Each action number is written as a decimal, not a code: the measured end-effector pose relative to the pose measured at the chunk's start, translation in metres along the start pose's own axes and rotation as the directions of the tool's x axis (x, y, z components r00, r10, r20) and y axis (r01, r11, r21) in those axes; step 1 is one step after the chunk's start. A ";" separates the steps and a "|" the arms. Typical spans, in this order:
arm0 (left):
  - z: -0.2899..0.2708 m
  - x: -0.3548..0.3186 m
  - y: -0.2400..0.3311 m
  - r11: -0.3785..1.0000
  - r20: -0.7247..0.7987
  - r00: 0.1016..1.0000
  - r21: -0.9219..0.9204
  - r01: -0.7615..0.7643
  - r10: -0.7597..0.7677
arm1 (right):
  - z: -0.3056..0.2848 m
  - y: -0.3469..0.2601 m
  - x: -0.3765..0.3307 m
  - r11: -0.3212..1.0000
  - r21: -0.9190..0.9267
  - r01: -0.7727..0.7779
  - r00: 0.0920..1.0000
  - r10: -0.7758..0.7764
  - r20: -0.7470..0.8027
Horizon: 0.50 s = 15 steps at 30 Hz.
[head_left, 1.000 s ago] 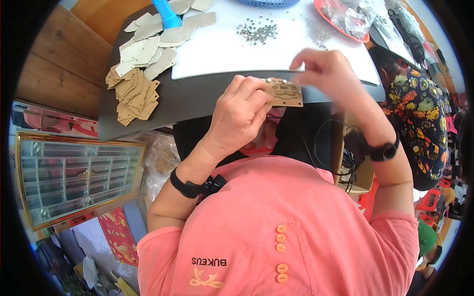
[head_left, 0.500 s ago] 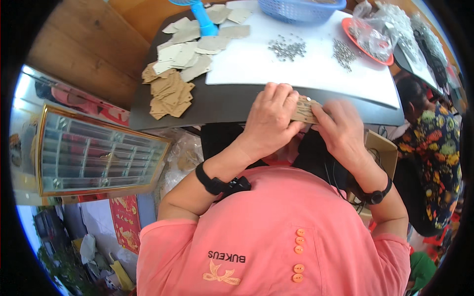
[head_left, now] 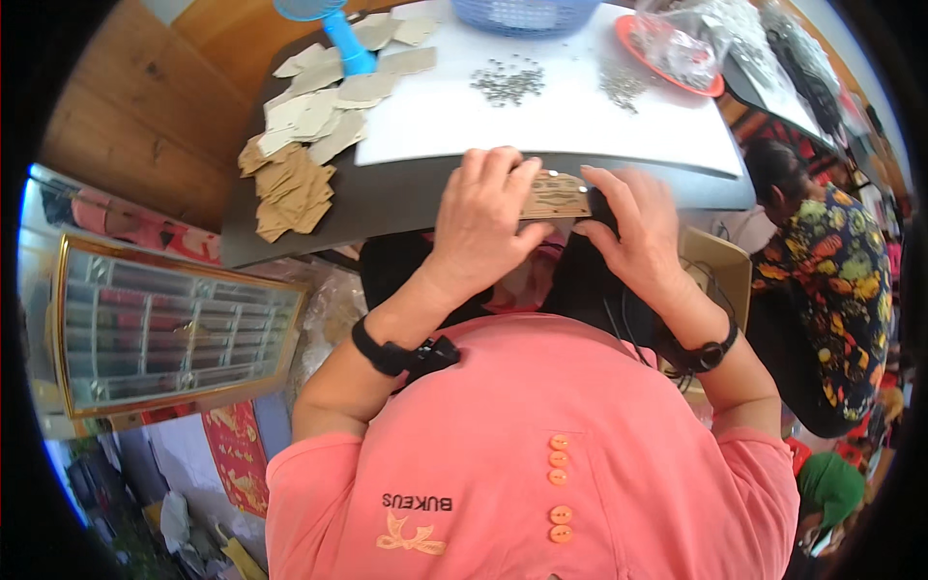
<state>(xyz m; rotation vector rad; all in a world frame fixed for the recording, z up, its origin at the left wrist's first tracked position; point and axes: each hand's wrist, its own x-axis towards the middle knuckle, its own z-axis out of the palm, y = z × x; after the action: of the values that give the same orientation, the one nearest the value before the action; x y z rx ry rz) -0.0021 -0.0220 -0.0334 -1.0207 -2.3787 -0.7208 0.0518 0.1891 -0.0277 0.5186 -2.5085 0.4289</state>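
Note:
Just past the table's near edge, a small brown cardboard card (head_left: 558,198) with dark printing is held up. A shiny metal bit sits at its top edge and another near its upper right corner. My left hand (head_left: 483,213) grips the card's left end, thumb below and fingers above. Beside the right end, my right hand (head_left: 633,217) has its thumb and forefinger spread apart, the fingertips close to the card's corners. Beyond, on a white sheet (head_left: 416,126), lie a loose pile of small metal pieces (head_left: 507,82) and a second, finer pile (head_left: 623,87).
Stacked brown cards (head_left: 290,193) and grey-white cards (head_left: 324,111) cover the table's left side, near a blue fan (head_left: 353,43). A blue basket (head_left: 527,17) and a red tray (head_left: 710,89) with plastic bags stand at the back. Another person (head_left: 831,280) sits at right.
My right thumb and forefinger have parted at the card's right end, showing more of its printed face. The whole view has shifted, so the table appears further left.

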 end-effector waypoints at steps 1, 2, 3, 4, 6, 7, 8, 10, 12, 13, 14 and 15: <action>0.000 0.001 0.000 1.000 0.003 1.000 -0.020 -0.010 0.010 | 0.001 0.003 -0.001 1.000 0.015 0.011 1.000 -0.011 -0.021; 0.000 0.001 0.000 1.000 0.009 1.000 -0.012 -0.004 0.004 | 0.002 0.006 -0.002 0.999 0.030 0.024 0.999 -0.022 -0.041; 0.002 0.003 0.001 1.000 0.016 1.000 -0.002 0.003 -0.002 | 0.002 0.007 -0.003 1.000 0.016 0.026 0.998 -0.025 -0.055; 0.001 0.003 0.001 1.000 0.018 1.000 -0.012 -0.001 0.002 | 0.003 0.006 -0.004 1.000 0.010 0.018 0.998 -0.018 -0.052; 0.002 0.004 0.001 1.000 0.024 1.000 0.003 0.010 -0.010 | 0.004 0.005 -0.002 0.999 0.003 0.040 0.996 -0.040 -0.084; 0.002 0.004 0.002 1.000 0.027 1.000 -0.002 0.011 -0.011 | 0.005 0.005 -0.003 0.998 -0.017 0.059 0.995 -0.061 -0.083; 0.001 0.004 0.003 1.000 0.028 1.000 0.003 0.013 -0.013 | 0.006 0.006 -0.003 0.998 -0.017 0.057 0.995 -0.058 -0.080; -0.001 0.003 0.004 1.000 0.029 0.999 0.015 0.025 -0.026 | 0.011 0.009 -0.002 0.992 -0.052 0.113 0.983 -0.119 -0.138; -0.005 0.002 0.006 0.999 0.047 0.999 0.032 0.018 -0.019 | 0.015 0.005 -0.008 0.992 -0.028 0.121 0.978 -0.124 -0.167; -0.003 0.003 0.005 0.999 0.030 1.000 0.041 0.007 -0.008 | 0.017 0.007 -0.003 0.991 -0.016 0.135 0.968 -0.136 -0.213; -0.002 0.002 0.007 0.998 0.018 1.000 0.056 0.004 -0.005 | 0.017 0.006 0.000 0.987 0.000 0.163 0.961 -0.159 -0.226; -0.003 0.003 0.009 0.998 0.036 0.999 0.055 0.015 -0.017 | 0.013 0.007 0.001 0.986 -0.029 0.167 0.966 -0.169 -0.195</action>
<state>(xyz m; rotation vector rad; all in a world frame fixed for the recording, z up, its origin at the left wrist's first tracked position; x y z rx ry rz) 0.0034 -0.0171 -0.0266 -1.0010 -2.4272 -0.6442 0.0418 0.1899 -0.0394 0.6460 -2.2556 0.3798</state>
